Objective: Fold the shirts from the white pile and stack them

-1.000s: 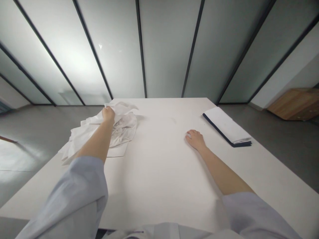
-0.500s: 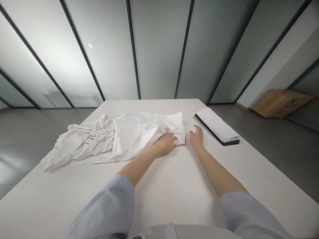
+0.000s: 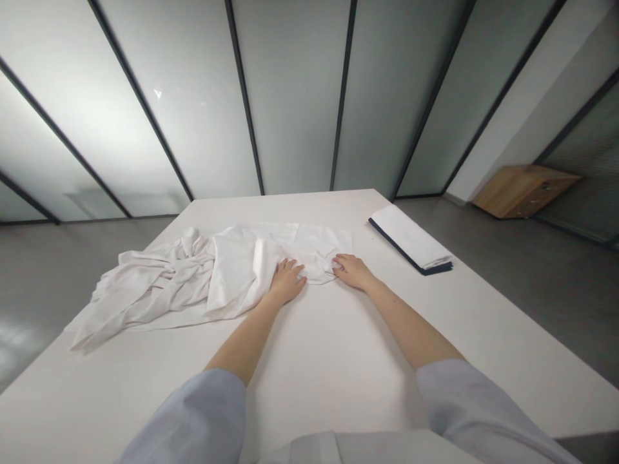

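A large white cloth (image 3: 232, 267) lies across the table, bunched and wrinkled on its left and flatter on its right. On the near edge of this flatter part rests my left hand (image 3: 289, 281), its fingers spread over the fabric. A raised fold of cloth stands just left of it. My right hand (image 3: 352, 270) touches the right end of the cloth, its fingers stretched toward the left and slightly apart. The fabric between the two hands shows small creases.
A neatly folded white cloth (image 3: 411, 238) with a dark navy layer beneath it lies on the right side of the white table (image 3: 333, 361). Frosted glass panels (image 3: 290, 96) rise behind the table. A wooden cabinet (image 3: 522, 190) stands on the floor at right.
My right hand has moved left from the bare table onto the cloth's right end. My left hand has shifted left along the cloth, and a fold now stands beside it. The view has shifted slightly.
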The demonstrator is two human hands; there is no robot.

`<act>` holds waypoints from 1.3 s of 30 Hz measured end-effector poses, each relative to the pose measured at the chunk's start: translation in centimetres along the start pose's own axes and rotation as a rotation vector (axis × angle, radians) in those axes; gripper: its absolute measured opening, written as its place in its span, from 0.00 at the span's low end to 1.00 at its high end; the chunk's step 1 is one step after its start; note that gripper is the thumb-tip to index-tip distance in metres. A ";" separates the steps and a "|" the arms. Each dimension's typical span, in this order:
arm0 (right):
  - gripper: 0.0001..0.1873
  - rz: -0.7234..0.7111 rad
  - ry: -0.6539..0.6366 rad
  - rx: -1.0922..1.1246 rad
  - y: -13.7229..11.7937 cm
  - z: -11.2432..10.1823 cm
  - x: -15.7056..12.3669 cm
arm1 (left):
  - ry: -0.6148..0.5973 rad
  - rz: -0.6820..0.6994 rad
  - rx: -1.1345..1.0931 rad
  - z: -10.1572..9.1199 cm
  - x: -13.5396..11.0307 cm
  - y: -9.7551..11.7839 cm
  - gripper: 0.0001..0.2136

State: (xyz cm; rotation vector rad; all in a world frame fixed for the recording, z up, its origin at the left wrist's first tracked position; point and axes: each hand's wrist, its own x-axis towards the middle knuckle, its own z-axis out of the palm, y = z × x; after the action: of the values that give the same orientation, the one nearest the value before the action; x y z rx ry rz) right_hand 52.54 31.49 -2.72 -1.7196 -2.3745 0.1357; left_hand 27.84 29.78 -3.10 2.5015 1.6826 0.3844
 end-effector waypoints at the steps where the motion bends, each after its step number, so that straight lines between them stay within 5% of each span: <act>1: 0.19 0.027 0.005 -0.009 -0.1 -0.5 -0.1 | -0.007 0.017 -0.011 -0.1 -0.1 0.0 0.21; 5: 0.21 0.134 0.089 0.013 0.2 -2.0 -0.3 | -0.056 0.109 -0.094 -0.9 -0.7 0.6 0.20; 9: 0.21 0.097 0.202 0.007 1.3 -1.8 0.1 | -0.169 0.305 -0.272 -1.5 -1.1 2.4 0.16; 13: 0.26 0.041 0.035 -0.021 1.7 -0.4 0.0 | -0.272 0.439 -0.374 -1.8 -0.5 3.6 0.17; 19: 0.27 0.243 -0.058 -0.042 1.0 0.3 -0.3 | -0.079 0.208 -0.125 -1.3 0.2 2.5 0.14; 26: 0.27 0.297 -0.133 -0.162 0.4 -2.7 -0.7 | -0.005 -0.047 -0.010 -1.0 0.3 0.8 0.25; 30: 0.24 0.178 -0.206 -0.153 -0.4 -4.4 -1.2 | -0.009 -0.186 0.016 -1.7 0.7 -0.4 0.34; 34: 0.20 0.018 -0.275 -0.124 -3.7 -4.5 -2.1 | 0.166 -0.238 0.069 -2.5 0.8 -0.2 0.21; 39: 0.20 -0.165 -0.263 -0.031 -8.9 -3.1 -3.4 | 0.006 -0.194 0.051 -2.7 0.3 1.1 0.23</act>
State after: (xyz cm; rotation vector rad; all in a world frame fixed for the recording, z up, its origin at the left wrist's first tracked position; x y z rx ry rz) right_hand 46.02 25.34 1.66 -1.5954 -2.7078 0.3189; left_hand 28.21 29.46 -0.21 2.3440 1.9389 0.3342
